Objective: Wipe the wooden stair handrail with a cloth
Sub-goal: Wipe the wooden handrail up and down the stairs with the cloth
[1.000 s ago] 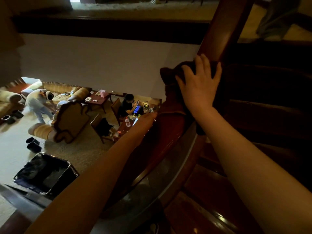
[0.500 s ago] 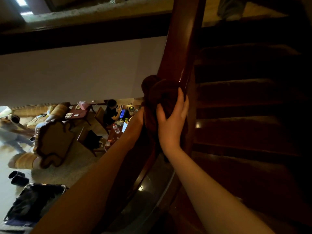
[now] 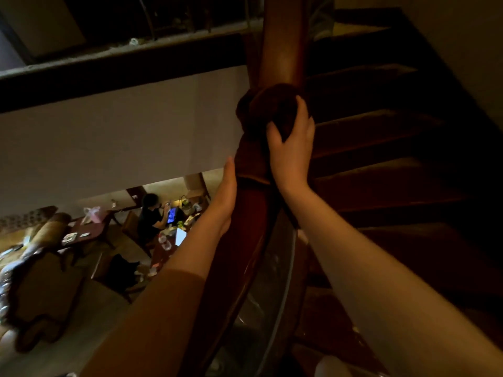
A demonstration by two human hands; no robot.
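Right hand (image 3: 292, 148): fingers curled round the dark cloth (image 3: 268, 110), bunching it on the handrail (image 3: 281, 50) at 12 o'clock for wiping
Left hand (image 3: 227, 194): flat against the rail's side at 9 o'clock, probably steadying

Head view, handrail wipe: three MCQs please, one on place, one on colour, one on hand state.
1. Where is the cloth?
A. bunched over the handrail
B. on a stair step
C. on the floor below

2. What colour is the cloth?
A. white
B. dark brown
C. bright yellow

3. What is the left hand doing?
A. gripping the cloth
B. hanging clear of the rail
C. lying flat along the rail's side, fingers straight

Answers:
1 A, the cloth wraps the rail under the right hand.
2 B, it reads dark brown in this dim light.
3 C, its straight fingers lie against the rail.
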